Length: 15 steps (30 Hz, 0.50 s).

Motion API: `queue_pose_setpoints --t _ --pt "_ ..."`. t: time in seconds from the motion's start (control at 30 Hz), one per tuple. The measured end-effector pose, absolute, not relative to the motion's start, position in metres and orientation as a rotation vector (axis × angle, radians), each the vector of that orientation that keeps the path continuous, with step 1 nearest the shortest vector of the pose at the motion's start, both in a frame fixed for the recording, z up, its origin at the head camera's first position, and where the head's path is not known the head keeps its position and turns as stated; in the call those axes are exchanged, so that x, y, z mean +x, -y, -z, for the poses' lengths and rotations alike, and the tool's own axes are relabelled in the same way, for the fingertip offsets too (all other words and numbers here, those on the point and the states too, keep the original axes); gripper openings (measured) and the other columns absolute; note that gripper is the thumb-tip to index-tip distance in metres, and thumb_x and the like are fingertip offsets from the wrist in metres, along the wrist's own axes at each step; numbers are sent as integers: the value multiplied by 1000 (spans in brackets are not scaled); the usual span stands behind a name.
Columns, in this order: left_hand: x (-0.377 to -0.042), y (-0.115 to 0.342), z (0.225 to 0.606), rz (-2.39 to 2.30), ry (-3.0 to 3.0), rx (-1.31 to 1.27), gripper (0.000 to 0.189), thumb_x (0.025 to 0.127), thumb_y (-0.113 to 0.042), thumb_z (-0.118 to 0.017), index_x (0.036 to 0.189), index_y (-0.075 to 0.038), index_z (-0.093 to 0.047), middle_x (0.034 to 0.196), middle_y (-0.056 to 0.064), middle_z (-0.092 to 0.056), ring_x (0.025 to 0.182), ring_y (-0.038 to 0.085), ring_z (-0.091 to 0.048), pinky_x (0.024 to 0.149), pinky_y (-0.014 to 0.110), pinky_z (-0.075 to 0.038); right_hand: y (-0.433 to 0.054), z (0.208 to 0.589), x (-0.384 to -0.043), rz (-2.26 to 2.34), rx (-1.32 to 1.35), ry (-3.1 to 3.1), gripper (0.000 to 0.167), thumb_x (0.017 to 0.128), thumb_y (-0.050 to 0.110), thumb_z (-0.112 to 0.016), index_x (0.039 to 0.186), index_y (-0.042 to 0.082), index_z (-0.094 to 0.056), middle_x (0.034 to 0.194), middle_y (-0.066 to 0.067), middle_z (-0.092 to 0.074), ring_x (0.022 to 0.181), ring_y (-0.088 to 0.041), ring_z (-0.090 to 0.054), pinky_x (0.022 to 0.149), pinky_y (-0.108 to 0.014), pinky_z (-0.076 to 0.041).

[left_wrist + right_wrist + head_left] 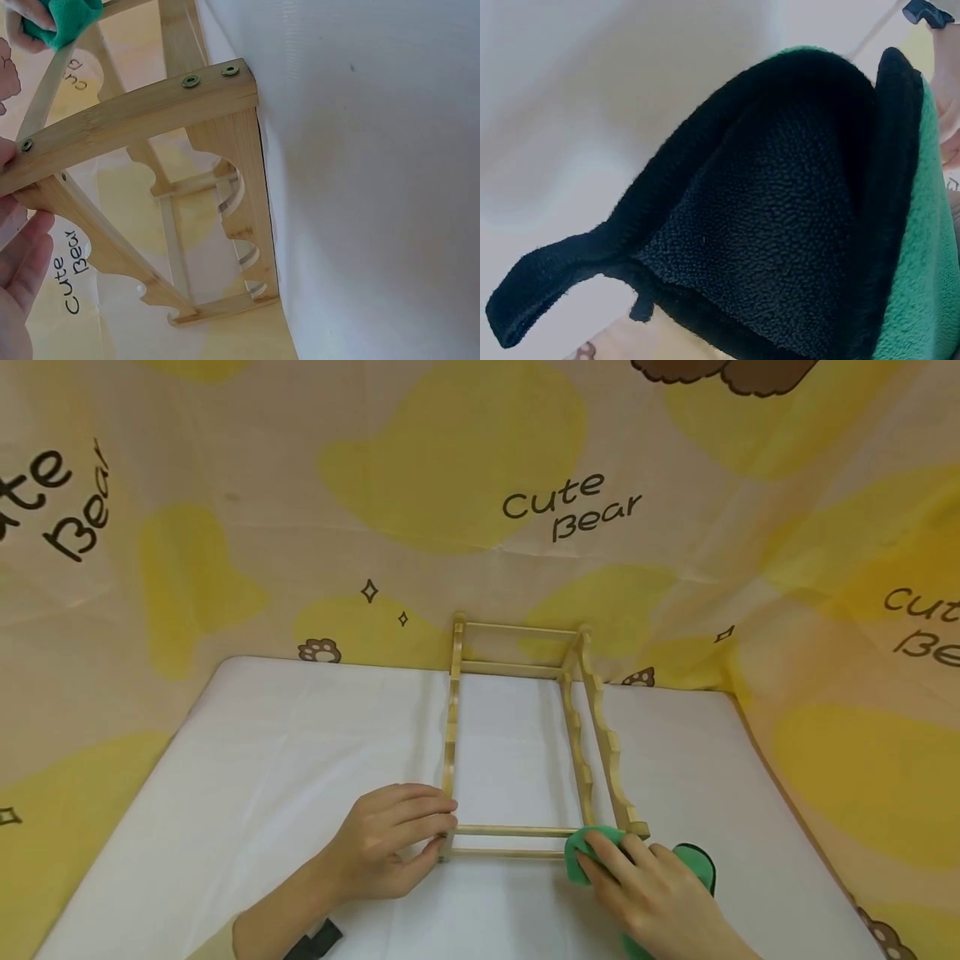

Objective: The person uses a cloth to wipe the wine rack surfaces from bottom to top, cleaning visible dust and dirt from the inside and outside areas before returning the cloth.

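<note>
A light wooden rack (517, 832) with scalloped side rails lies lengthwise on the white surface. My left hand (393, 839) grips its near left corner, fingers over the rail. In the left wrist view, fingertips (30, 255) sit at the end of the rack's board (135, 124), where metal screws show. My right hand (652, 885) holds a green cloth (581, 860) against the near crossbar, close to the right corner. Up close in the right wrist view, the cloth (772, 217) shows a dark fleecy inner side, black edging and a loop; it hides the right fingers there.
A white-covered table (315, 735) bears the rack. Yellow-patterned fabric (450, 460) with "Cute Bear" lettering rises behind it and along both sides. The rack's far end stands close to the back fabric. A black strap (322, 939) shows by the left wrist.
</note>
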<state>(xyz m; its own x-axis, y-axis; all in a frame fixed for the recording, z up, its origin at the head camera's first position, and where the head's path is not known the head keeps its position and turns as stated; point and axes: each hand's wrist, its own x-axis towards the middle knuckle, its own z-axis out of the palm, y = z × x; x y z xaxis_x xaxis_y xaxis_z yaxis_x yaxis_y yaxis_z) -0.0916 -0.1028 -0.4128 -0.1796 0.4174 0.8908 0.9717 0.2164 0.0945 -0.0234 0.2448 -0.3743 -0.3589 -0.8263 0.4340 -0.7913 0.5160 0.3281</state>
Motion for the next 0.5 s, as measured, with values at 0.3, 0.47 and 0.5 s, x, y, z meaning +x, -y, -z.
queue_pose_setpoints --t 0.3,0.47,0.5 --pt "-90 100 412 894 1745 -1270 20 95 -11 -60 90 -7 -79 93 8 -78 83 25 -76 66 31 -63 -261 373 -21 119 1303 2206 46 113 14 -34 105 4 -77 115 -15 -68 71 -24 -52 45 -19 -27" --pt "-91 100 409 839 1762 -1270 19 95 -13 -61 92 -9 -79 93 7 -78 81 25 -76 62 29 -60 -267 372 -23 74 1311 2201 44 112 15 -36 105 3 -77 113 -15 -69 70 -24 -51 44 -19 -28" --pt "-91 100 409 827 1766 -1271 18 95 -13 -61 92 -9 -79 93 7 -78 81 25 -76 61 28 -60 -268 372 -23 57 1315 2199 44 112 15 -36 105 2 -78 113 -15 -69 69 -23 -50 44 -20 -28"
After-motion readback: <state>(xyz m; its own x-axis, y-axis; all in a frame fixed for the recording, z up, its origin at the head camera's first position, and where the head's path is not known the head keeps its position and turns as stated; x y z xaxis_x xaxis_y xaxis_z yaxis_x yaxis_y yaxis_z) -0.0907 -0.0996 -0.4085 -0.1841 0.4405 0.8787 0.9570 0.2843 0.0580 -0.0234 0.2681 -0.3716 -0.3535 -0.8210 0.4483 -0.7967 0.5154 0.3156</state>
